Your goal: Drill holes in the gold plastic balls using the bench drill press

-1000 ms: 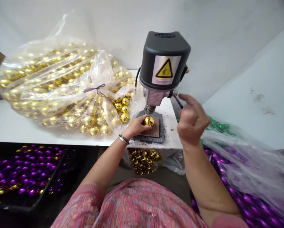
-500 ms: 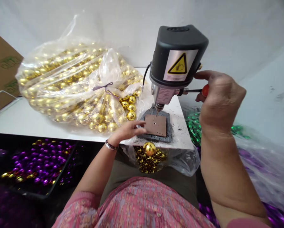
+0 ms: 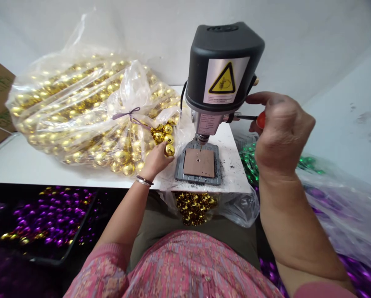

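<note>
My left hand (image 3: pixel 158 159) is at the mouth of the clear plastic bag, its fingers closed around a shiny gold ball (image 3: pixel 169 150). Other gold balls (image 3: pixel 168 129) spill out just behind it. My right hand (image 3: pixel 280 128) grips the red knob (image 3: pixel 261 120) on the drill press lever, with the index finger stretched toward the motor housing. The black drill press (image 3: pixel 225 62) stands in the middle, its thin bit above a brown square plate (image 3: pixel 199 162) with a small hole. No ball lies on that plate, which rests on the grey base (image 3: pixel 179 171).
A big clear bag of gold balls (image 3: pixel 80 116), tied with a purple ribbon, covers the left of the white table (image 3: pixel 5 165). Below the table edge hangs a bag of gold balls (image 3: pixel 196 209). Purple balls (image 3: pixel 51 215) fill a dark crate; green ones (image 3: pixel 249 161) sit at right.
My left hand has moved from beside the plate up and left to the gold balls and closed on one. The ball falling by the table edge is gone from sight. My right hand stays on the knob.
</note>
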A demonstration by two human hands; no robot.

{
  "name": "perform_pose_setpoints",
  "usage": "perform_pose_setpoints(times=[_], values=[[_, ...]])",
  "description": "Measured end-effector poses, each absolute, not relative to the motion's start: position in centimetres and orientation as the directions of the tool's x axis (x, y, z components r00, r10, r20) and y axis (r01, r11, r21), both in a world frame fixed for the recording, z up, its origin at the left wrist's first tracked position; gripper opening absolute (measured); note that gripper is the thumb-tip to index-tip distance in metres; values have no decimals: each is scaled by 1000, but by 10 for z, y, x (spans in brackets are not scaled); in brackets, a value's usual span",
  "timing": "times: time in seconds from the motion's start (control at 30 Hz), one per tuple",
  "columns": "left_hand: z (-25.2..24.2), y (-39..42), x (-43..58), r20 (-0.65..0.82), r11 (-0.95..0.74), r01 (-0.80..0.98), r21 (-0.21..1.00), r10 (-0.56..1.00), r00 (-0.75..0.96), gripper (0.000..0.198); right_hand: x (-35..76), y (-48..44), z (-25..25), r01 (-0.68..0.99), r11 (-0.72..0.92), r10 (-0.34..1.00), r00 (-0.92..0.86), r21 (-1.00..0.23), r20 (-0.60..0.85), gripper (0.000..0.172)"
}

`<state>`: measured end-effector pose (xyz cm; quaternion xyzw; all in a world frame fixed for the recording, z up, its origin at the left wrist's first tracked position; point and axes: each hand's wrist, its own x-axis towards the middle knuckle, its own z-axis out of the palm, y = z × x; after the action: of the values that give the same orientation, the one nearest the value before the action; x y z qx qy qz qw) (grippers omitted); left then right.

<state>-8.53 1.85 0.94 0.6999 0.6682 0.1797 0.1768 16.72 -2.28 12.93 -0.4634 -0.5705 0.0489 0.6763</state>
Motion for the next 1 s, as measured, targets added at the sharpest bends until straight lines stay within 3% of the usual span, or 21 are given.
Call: perform_pose_setpoints(times=[0.07, 0.13, 0.23, 0.33, 0.53, 0.77, 1.0], values=[[15, 13, -88, -21, -44, 653, 756, 995, 92, 58, 167, -22, 128, 459, 573, 580, 359, -679, 732, 39], [19, 9, -88, -96, 21, 334, 942, 973, 210, 50, 167, -21, 127, 460, 572, 573, 369, -679, 732, 37], [17, 6, -81, -199, 208, 6, 978, 928, 316, 39, 167, -21, 127, 464, 585, 566, 355, -666, 744, 36], [10, 7, -68, -284, 332, -98, 938, 899, 332, 33, 168, -22, 128, 447, 615, 564, 327, -650, 758, 35], [3, 12, -45, -397, 400, 56, 915, 864, 310, 22, 168, -25, 129, 449, 589, 598, 317, -672, 736, 32], [10, 13, -29, -274, 173, 292, 941, 893, 357, 33, 169, -26, 130, 429, 594, 606, 317, -680, 730, 33], [9, 14, -21, -232, 64, 482, 874, 926, 298, 40, 169, -27, 128, 492, 561, 613, 294, -666, 733, 36]])
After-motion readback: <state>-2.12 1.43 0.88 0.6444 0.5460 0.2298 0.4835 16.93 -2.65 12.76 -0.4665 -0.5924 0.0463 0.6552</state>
